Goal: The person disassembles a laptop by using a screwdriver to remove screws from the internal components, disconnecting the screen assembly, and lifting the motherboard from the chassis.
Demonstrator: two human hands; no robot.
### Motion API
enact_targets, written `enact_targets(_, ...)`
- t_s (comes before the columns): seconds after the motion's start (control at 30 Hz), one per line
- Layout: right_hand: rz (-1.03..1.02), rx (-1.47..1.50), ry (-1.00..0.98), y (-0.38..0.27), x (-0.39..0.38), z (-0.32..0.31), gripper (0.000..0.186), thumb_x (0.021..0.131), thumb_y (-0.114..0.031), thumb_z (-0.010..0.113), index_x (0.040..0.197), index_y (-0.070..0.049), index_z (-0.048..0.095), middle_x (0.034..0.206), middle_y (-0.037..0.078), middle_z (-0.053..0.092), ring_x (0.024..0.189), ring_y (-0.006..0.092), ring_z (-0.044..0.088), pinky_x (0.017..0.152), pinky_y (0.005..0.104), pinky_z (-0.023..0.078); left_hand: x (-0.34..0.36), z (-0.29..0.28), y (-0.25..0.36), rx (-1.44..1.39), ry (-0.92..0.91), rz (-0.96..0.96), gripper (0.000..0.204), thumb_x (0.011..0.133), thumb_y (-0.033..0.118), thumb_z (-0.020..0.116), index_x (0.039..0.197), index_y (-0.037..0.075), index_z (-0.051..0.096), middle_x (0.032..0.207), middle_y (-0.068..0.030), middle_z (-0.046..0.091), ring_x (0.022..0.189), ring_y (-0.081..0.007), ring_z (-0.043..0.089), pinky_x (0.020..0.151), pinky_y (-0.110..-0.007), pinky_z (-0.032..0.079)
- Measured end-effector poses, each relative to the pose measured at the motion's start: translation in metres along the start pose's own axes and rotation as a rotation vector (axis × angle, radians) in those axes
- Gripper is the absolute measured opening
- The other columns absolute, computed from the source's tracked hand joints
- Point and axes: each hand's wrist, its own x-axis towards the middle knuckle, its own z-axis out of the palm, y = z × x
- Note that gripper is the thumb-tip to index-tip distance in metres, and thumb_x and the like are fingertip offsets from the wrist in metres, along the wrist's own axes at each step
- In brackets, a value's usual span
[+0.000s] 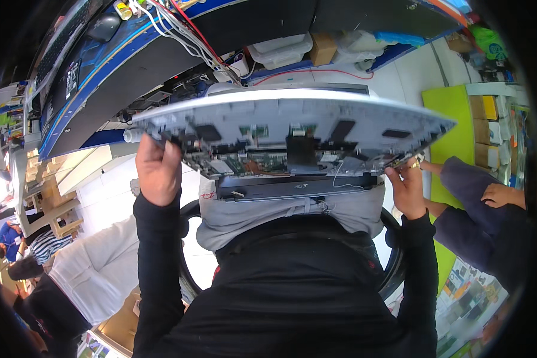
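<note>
Our left hand (159, 172) and right hand (408, 188) each have their grip closed on opposite ends of the wide silver-grey plastic laptop shell (376, 110), tilted above our grey-trousered lap (218, 219), its exposed green circuit board (254, 160) facing us. We should support both ends evenly, press only the rim, and guard the thin white cable (335, 178) against snagging on the long black panel (262, 190).

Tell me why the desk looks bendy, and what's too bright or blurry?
Head view: the fisheye lens makes the desk look curved; head view again: glare whites out a patch at far left, the left hand seems slightly blurred, the inside of the laptop looks dimmer than its rim.
</note>
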Motion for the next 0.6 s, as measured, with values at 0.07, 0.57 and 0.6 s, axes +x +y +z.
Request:
enact_targets(0.07, 0.120, 0.056, -0.036, -0.010, 0.009, -0.005, 0.021, 0.098, 0.002, 0.065, 0.119, 0.004, 0.061, 0.096, 0.011, 0.070, 0.087, 0.0165, 0.064, 0.078, 0.0306, 0.050, 0.025, 0.014, 0.005, -0.074, -0.006, 0.027, 0.047, 0.108, 0.016, 0.060, 0.150, -0.003, 0.047, 0.144, -0.0151, 0.061, 0.133, -0.0255, 0.058, 0.115, -0.041, 0.042)
enact_targets(0.57, 0.146, 0.503, -0.290, -0.037, 0.075, -0.014, 0.047, 0.104, 0.002, 0.059, 0.149, 0.006, 0.046, 0.135, 0.011, 0.065, 0.122, 0.0149, 0.062, 0.103, 0.0304, 0.049, 0.070, 0.014, 0.010, -0.252, 0.088, -0.029, 0.043, 0.114, 0.022, 0.049, 0.152, 0.003, 0.044, 0.140, -0.0123, 0.064, 0.116, -0.0192, 0.068, 0.095, -0.035, 0.058)
enact_targets(0.6, 0.146, 0.502, -0.282, -0.040, 0.074, -0.012, 0.047, 0.104, 0.002, 0.059, 0.149, 0.006, 0.046, 0.135, 0.011, 0.065, 0.122, 0.0149, 0.062, 0.103, 0.0304, 0.049, 0.068, 0.012, 0.008, -0.254, 0.081, -0.029, 0.043, 0.114, 0.022, 0.049, 0.152, 0.003, 0.044, 0.140, -0.0123, 0.064, 0.116, -0.0192, 0.068, 0.095, -0.035, 0.058)
